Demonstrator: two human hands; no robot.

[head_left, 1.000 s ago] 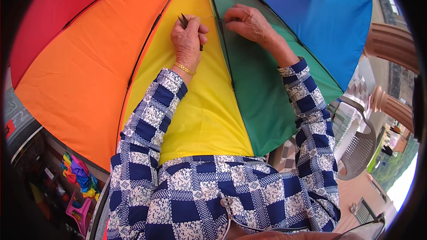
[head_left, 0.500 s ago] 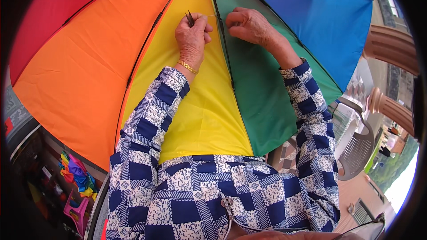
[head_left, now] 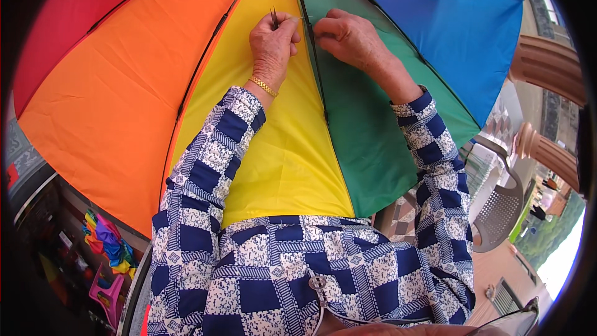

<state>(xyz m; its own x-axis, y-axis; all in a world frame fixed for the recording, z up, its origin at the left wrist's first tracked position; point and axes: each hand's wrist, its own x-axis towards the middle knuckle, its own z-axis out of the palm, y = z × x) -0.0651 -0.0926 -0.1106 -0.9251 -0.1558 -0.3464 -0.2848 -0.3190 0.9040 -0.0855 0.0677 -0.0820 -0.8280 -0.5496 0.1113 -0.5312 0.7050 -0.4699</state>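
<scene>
An opened rainbow umbrella [head_left: 273, 168] spreads before me, its inner side with dark ribs facing me. My left hand [head_left: 271, 43] is closed over the yellow panel, holding small thread snips [head_left: 274, 18] whose dark pointed tips stick up past the fingers. A thin pale thread [head_left: 300, 18] shows between its fingertips and the black rib [head_left: 315, 59] on the yellow-green seam. Just across that rib, my right hand [head_left: 353, 37] is closed in a pinch over the green panel, fingertips close to the rib. What they pinch is hidden.
A grey perforated chair [head_left: 500, 208] stands at the right, near brownish columns [head_left: 550, 68]. Low at the left are a bundle of multicoloured cloth [head_left: 112, 246] and a pink plastic stool [head_left: 107, 295]. The umbrella's near edge meets my checked shirt [head_left: 273, 274].
My left hand has moved slightly up and right, and the snips' tips have turned more upright. My right hand has shifted slightly left, closer to the rib.
</scene>
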